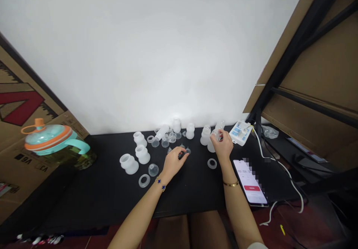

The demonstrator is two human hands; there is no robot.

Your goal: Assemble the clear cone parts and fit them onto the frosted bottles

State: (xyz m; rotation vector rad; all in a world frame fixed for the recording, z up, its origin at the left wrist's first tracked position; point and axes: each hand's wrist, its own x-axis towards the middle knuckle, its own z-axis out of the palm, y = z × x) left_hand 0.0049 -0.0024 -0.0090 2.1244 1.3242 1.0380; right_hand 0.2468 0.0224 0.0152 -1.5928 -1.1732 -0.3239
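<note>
My left hand (173, 162) is lowered to the table with thumb and forefinger curled together at a small clear bottle teat (188, 151). Other clear pieces lie under and behind those fingers, partly hidden. My right hand (223, 146) closes its fingers round the top of a white baby bottle (211, 147), whose upper part is mostly covered. Close to its left stands another bottle with a clear cap (205, 135). A translucent ring (212, 163) lies flat in front of the right hand.
Several white bottle bodies (129, 164) stand at the left, near a clear dome cap (153, 170) and a ring (144, 180). More caps (165, 141) lie along the wall. A phone (250, 183), a power strip (239, 132) with a white cable, and a large jug (50, 140) flank the table.
</note>
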